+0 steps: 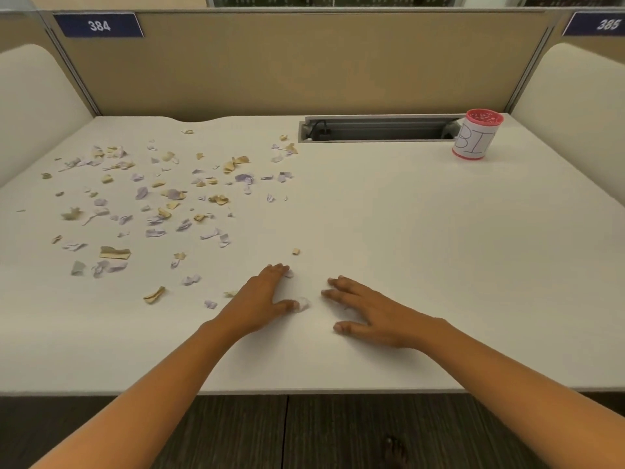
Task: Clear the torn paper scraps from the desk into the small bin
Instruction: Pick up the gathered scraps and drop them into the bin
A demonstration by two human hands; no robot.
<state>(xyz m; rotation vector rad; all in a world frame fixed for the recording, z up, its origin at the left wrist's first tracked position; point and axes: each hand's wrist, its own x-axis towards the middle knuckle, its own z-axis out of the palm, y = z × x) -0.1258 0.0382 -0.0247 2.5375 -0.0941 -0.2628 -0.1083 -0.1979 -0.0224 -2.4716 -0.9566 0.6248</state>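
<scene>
Dozens of torn paper scraps (pixel 152 204) in lilac, white and tan are strewn over the left half of the counter (pixel 406 231), thick at the far left and thinning toward the middle. 2 hands are down at the near middle, both palm-down and released, fingers straight. The left hand (pixel 267 296) lies flat with its fingertips touching 1 small white scrap (pixel 290 274), and its thumb tip sits against a crumpled white scrap (pixel 303 303). The right hand (pixel 365 309) is just beside it, fingers spread on bare counter, a narrow gap between the 2. There's 1 little tan scrap (pixel 296 251) lying just beyond the left fingertips. Over at the far right stands the small bin (pixel 475 135) — an upright red-rimmed pot wrapped in white paper with "BI" lettered on it — just beside the right end of the cable slot (pixel 378 128) and well apart from scraps and hands alike. Behind runs a tan partition (pixel 304 62) carrying blue tags 384 (pixel 99 26) and 385 (pixel 607 24).
</scene>
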